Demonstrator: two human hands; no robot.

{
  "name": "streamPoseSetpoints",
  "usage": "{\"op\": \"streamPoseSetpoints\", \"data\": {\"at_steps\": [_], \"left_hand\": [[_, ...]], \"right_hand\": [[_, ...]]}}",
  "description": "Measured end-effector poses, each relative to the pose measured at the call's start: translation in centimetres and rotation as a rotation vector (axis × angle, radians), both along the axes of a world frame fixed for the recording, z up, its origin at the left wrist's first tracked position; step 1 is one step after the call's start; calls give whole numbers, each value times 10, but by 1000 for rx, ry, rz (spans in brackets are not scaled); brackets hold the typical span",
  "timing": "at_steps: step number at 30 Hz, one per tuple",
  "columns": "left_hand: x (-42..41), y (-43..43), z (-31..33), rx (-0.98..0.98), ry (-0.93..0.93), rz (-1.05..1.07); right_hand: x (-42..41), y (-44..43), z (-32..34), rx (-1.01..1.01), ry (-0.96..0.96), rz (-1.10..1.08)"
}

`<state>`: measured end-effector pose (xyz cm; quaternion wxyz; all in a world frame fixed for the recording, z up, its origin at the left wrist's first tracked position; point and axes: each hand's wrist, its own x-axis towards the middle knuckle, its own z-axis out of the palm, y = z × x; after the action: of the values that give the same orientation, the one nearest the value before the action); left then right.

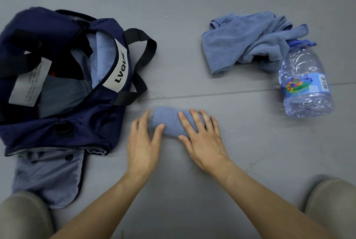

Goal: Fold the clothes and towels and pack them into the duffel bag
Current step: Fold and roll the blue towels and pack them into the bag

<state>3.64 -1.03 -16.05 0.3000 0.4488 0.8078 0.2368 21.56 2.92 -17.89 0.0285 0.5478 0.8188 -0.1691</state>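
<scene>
A small blue towel (169,121), rolled into a short bundle, lies on the grey floor in front of me. My left hand (143,142) touches its left end with straight fingers. My right hand (202,138) lies flat across its right half, fingers spread. A navy duffel bag (63,76) stands open at the left, with blue and grey cloth visible inside. Another blue towel (248,42) lies crumpled at the far right.
A large clear plastic water bottle (304,82) lies on its side at the right, its cap touching the crumpled towel. A grey flap (50,177) of the bag spreads on the floor near my left knee. My knees show at both bottom corners.
</scene>
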Motion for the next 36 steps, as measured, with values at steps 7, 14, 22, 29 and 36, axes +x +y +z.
{"op": "streamPoseSetpoints", "data": {"at_steps": [7, 14, 22, 29, 36], "left_hand": [[16, 28, 15, 28, -624, 249], [12, 45, 26, 112, -496, 22], [-3, 65, 71, 138, -670, -108], [-65, 76, 137, 66, -547, -215], [-144, 83, 182, 124, -454, -249]], "right_hand": [[-11, -18, 11, 10, -1, 42], [3, 7, 33, -278, 290, -11], [-12, 32, 66, -466, 832, -138], [-65, 47, 102, -500, 1071, -152], [-172, 80, 149, -410, 1048, -143]]}}
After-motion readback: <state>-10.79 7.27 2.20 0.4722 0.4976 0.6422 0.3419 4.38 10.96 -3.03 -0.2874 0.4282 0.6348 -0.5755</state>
